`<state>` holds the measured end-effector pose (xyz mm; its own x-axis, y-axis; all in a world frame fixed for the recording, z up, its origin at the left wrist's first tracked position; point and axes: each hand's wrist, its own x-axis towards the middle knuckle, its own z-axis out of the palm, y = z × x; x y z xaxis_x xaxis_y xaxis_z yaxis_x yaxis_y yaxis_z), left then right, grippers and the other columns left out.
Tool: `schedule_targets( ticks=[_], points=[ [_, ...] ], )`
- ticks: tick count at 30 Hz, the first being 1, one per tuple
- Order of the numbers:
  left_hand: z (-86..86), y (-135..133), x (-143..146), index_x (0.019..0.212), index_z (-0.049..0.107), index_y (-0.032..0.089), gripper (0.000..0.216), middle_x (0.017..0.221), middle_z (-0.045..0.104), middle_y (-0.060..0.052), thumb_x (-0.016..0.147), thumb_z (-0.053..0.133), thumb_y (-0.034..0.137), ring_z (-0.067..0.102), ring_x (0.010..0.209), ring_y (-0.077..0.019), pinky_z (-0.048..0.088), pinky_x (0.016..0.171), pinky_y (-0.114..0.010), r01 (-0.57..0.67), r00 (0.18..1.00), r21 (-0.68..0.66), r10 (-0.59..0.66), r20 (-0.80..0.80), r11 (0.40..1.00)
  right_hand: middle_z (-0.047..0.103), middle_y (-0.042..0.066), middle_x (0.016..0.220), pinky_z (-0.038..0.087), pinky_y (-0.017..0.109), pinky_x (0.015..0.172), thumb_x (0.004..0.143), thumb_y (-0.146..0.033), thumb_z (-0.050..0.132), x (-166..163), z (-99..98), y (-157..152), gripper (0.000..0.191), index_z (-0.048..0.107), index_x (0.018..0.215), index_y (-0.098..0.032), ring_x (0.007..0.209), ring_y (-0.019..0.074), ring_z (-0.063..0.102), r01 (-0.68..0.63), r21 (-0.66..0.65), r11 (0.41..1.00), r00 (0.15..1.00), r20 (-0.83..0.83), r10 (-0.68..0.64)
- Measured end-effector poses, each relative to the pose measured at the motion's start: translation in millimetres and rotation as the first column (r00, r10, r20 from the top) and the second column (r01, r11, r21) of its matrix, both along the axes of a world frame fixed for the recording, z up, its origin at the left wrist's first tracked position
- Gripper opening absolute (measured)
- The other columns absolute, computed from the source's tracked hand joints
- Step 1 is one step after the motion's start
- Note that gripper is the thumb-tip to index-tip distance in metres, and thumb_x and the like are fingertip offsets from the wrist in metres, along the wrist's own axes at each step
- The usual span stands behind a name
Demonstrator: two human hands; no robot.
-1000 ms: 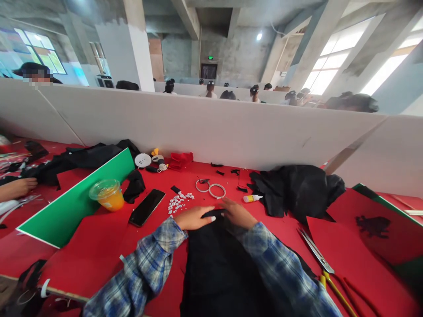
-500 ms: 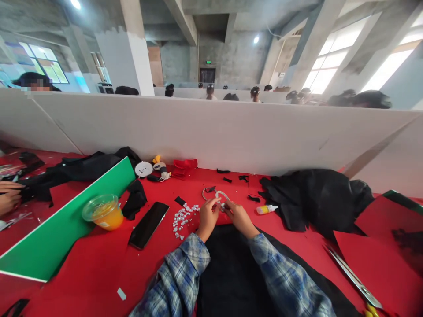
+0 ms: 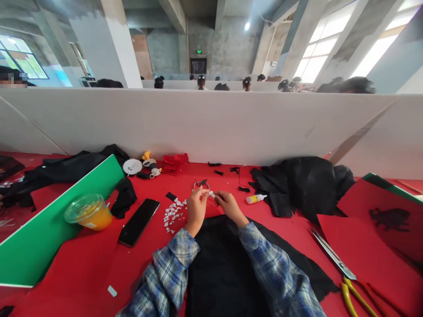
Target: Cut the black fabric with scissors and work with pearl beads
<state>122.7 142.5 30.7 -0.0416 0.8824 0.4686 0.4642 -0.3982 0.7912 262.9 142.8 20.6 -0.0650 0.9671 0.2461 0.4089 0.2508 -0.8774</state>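
having left the black cloth (image 3: 224, 264) they touched a second ago, the left hand (image 3: 197, 209) and right hand (image 3: 230, 207) now pinch a small white piece (image 3: 211, 193), fingertips nearly closed, just beyond the cloth's far edge, so attention has apparently turned to that piece.

The small white piece (image 3: 211, 193) was held just beyond the far edge of the black cloth (image 3: 224, 264), its outline partly covered; the plain cloth lay spread on the red tabletop (image 3: 297, 229)
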Motion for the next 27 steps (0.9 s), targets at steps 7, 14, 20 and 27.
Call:
schedule_targets(
  ticks=[7,14,20,27],
  points=[
    [16.6,3.1,-6.9,0.078,0.07,0.018,0.015,0.082,0.073,-0.005,0.083,0.06,0.028,0.068,0.079,-0.0198,0.053,0.075,-0.031,0.082,0.997,-0.028,-0.082,0.012,0.996,0.068,0.005,0.067,0.05,0.03,0.066,0.078,-0.038,0.048,1.2,3.2,4.1,0.029,0.066,0.078,-0.016,0.064,0.0175,0.062,0.049,-0.011,0.999,0.987,-0.155,-0.05],
    [36.2,-59.6,32.8,0.082,0.067,0.022,0.019,0.08,0.07,-0.006,0.09,0.05,0.024,0.067,0.082,-0.0174,0.053,0.077,-0.03,0.294,0.94,0.248,-0.232,-0.25,0.923,0.07,0.008,0.069,0.048,0.031,0.063,0.078,-0.032,0.046,26.6,1.1,6.8,0.028,0.068,0.079,-0.014,0.064,0.0203,0.061,0.327,0.016,0.945,0.938,-0.124,-0.323],
    [60.3,-52.9,20.5,0.083,0.065,0.018,0.013,0.084,0.071,-0.006,0.082,0.063,0.031,0.068,0.084,-0.0194,0.054,0.079,-0.032,0.164,0.977,0.121,-0.178,0.119,0.979,0.074,0.007,0.079,0.05,0.035,0.076,0.073,-0.023,0.057,34.1,5.5,5.6,0.016,0.071,0.08,-0.018,0.075,0.0229,0.066,0.237,0.04,0.971,0.971,-0.039,-0.236],
    [59.8,-35.8,18.1,0.082,0.072,0.014,0.022,0.079,0.074,-0.006,0.069,0.073,0.032,0.07,0.074,-0.0204,0.057,0.076,-0.034,0.319,0.808,-0.205,-0.152,0.569,0.925,0.07,0.011,0.106,0.047,0.038,0.089,0.081,-0.042,0.057,56.4,64.2,-26.1,0.047,0.059,0.119,-0.014,0.098,0.0224,0.064,0.047,-0.013,0.999,0.99,-0.136,-0.049]
  ],
)
